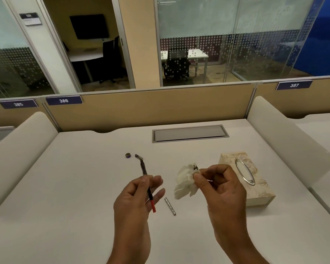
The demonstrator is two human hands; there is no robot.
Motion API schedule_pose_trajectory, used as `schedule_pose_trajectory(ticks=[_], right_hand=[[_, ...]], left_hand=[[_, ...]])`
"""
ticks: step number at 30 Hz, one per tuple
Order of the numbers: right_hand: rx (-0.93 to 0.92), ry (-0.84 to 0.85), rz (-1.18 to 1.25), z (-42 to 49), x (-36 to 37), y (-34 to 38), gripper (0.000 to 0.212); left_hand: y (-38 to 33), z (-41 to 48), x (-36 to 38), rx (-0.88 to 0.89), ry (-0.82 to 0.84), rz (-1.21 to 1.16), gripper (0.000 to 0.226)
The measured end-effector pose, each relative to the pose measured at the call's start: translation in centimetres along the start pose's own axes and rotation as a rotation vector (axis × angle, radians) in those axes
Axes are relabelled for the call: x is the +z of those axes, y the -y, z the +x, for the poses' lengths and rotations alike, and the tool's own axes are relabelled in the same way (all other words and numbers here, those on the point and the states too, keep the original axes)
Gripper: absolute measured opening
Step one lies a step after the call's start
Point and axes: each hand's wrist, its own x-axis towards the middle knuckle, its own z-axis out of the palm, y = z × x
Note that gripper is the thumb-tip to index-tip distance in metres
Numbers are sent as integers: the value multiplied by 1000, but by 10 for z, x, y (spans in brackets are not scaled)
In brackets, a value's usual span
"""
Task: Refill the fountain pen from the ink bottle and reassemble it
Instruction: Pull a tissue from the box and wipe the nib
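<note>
At about ten o'clock from the left hand, a small dark bottle cap point(128, 155) lies on the white desk point(65, 197), just left of the pen's far end. The left hand point(139, 195) is raised above the desk at centre, thumb and fingers pinching the pen's inner section point(145, 176), a slim dark rod that points towards twelve o'clock. Its far tip carries a silvery nib-like piece, and its near end, at five o'clock from the pinch, is red. The other fingers are spread loosely.

At four o'clock from that hand a slim silver pen barrel point(170, 206) lies flat on the desk, apart from both hands.

To the right, the right hand point(219, 185) is curled closed, thumb and forefinger gripping a crumpled white tissue point(186, 182), which hangs towards nine o'clock from the fingers. Dark ink spots mark the tissue's upper edge, at about eleven o'clock from the knuckles.

At three o'clock from the right hand, partly hidden behind it, a cream patterned tissue box point(255, 180) rests on the desk, with a shiny oval ring around its opening.
</note>
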Motion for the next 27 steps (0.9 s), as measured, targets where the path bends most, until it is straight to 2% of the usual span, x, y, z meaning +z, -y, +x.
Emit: schedule_pose_trajectory(ticks=[4, 13, 20, 27], right_hand=[[-27, 45, -156, -27, 16, -11, 23], [-42, 149, -257, -51, 39, -15, 19], [-14, 243, -260, -55, 48, -19, 17], [56, 430, -251, -55, 54, -22, 33]], left_hand=[[0, -1, 10, -19, -39, -115, 21], [3, -1, 10, -39, -4, -197, 34], [-1, -2, 3, -43, -15, -372, 18], [-1, 1, -14, -58, 3, -337, 18]])
